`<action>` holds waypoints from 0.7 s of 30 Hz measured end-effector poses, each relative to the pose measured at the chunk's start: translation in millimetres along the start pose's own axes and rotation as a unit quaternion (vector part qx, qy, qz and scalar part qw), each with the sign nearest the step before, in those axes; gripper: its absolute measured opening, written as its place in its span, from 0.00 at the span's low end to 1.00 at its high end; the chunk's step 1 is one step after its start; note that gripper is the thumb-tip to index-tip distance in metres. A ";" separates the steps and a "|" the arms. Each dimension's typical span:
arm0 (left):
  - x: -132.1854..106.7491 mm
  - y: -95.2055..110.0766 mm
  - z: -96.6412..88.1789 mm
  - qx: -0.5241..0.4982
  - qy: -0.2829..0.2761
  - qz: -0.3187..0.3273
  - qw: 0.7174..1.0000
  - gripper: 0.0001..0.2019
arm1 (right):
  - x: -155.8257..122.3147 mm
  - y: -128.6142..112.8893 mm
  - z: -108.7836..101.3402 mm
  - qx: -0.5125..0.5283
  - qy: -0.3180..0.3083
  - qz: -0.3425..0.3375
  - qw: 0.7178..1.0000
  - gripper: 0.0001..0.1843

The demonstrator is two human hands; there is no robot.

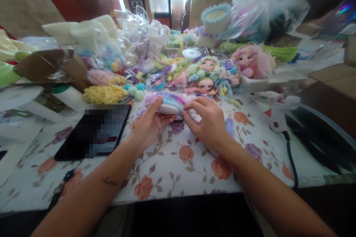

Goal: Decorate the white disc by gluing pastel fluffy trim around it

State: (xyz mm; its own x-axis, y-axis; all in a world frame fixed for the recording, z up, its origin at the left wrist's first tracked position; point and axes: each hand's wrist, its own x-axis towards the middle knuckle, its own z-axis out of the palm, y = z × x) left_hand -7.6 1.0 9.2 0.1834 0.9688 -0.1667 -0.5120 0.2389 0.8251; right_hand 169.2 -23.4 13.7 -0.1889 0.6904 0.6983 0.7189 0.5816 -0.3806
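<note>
My left hand (148, 122) is closed around the left side of a white oval piece (168, 109), thumb on top and fingers beneath. Along its upper edge runs a fluffy pastel strip (174, 99) in purple, pink and blue. At the right end, my right hand (208, 120) pinches the strip between thumb and fingertips. The exact pinch point is partly hidden by the fingers. Behind the hands lie a doll's face (206, 84) with pastel trimmings and several pale green and blue pompoms (136, 92).
A black tablet (91, 133) lies left on the flowered tablecloth (167, 177). To the right, a white glue gun (274, 109) stands with its cord hanging down. Dolls, yellow fluffy yarn (104, 94), a ribbon spool (192, 53) and plastic bags crowd the back.
</note>
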 end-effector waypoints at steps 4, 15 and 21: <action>-0.2 -0.7 -2.0 0.010 -0.005 -0.025 1.000 0.14 | 0.8 -0.1 1.0 0.051 0.050 -0.030 0.997 0.06; -1.3 -0.2 -1.7 -0.001 -0.027 -0.049 0.998 0.14 | -0.7 2.2 7.0 0.048 0.015 -0.052 0.997 0.09; -1.7 -1.3 -2.1 -0.001 -0.023 -0.043 0.999 0.13 | 1.6 3.4 4.5 -0.031 0.019 -0.114 0.993 0.11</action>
State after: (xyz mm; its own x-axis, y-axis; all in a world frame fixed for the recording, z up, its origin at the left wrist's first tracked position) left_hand -9.0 -0.8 7.3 0.2643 0.9410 -0.2115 -0.4954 0.3206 0.8074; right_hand 168.3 -18.4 10.9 -0.3275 0.5264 0.7846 0.7004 0.6926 -0.1723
